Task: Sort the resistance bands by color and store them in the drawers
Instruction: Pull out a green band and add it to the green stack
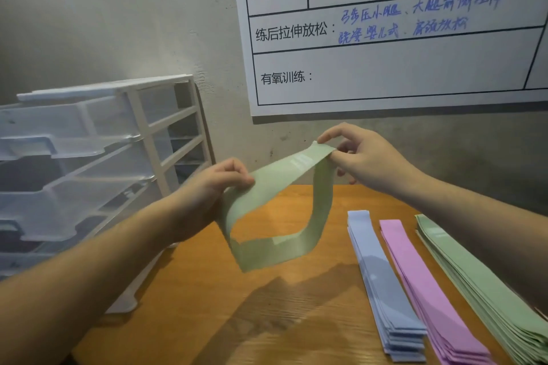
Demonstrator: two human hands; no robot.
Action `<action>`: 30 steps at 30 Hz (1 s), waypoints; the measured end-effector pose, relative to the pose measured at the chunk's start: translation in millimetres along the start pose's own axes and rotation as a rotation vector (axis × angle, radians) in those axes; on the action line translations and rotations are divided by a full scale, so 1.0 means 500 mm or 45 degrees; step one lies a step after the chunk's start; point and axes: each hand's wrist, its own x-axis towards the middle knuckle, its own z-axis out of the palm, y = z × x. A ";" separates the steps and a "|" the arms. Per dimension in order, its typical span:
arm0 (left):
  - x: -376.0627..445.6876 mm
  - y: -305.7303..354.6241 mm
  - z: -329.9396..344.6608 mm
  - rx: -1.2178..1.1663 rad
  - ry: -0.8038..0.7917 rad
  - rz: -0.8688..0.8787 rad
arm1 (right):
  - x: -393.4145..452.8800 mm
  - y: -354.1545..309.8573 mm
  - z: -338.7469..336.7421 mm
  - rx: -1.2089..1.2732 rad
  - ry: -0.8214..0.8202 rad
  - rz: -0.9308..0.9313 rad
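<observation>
A pale green resistance band (275, 187) hangs as an open loop above the wooden table (207, 290). My left hand (219, 187) pinches its left end and my right hand (364, 157) pinches its upper right end, higher up. On the table to the right lie three flat stacks: blue bands (385, 284), pink bands (427, 290) and green bands (480, 284). A white drawer unit (98, 163) with translucent drawers stands at the left, its drawers pulled out in steps.
A grey concrete wall rises behind the table. A white printed chart (385, 38) with handwriting hangs on it at the upper right. The drawer unit takes up the table's left edge.
</observation>
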 end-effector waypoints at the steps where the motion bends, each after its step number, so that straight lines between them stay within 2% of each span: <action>1: -0.001 -0.010 0.003 0.046 -0.012 -0.036 | -0.001 -0.006 0.001 0.023 -0.008 0.020; 6: 0.001 -0.051 0.031 0.110 -0.112 -0.087 | -0.003 -0.032 0.009 0.184 -0.090 0.127; 11: 0.022 -0.061 0.081 0.185 -0.079 -0.022 | 0.002 -0.044 0.010 0.445 -0.242 0.215; 17: 0.067 -0.020 0.151 -0.046 -0.114 0.197 | 0.012 -0.025 0.015 0.691 -0.337 0.269; 26: 0.119 -0.029 0.235 -0.261 -0.186 0.180 | 0.012 0.052 0.013 0.852 -0.037 0.453; 30: 0.156 -0.025 0.263 -0.601 -0.116 0.131 | -0.023 0.088 0.014 0.900 -0.276 0.632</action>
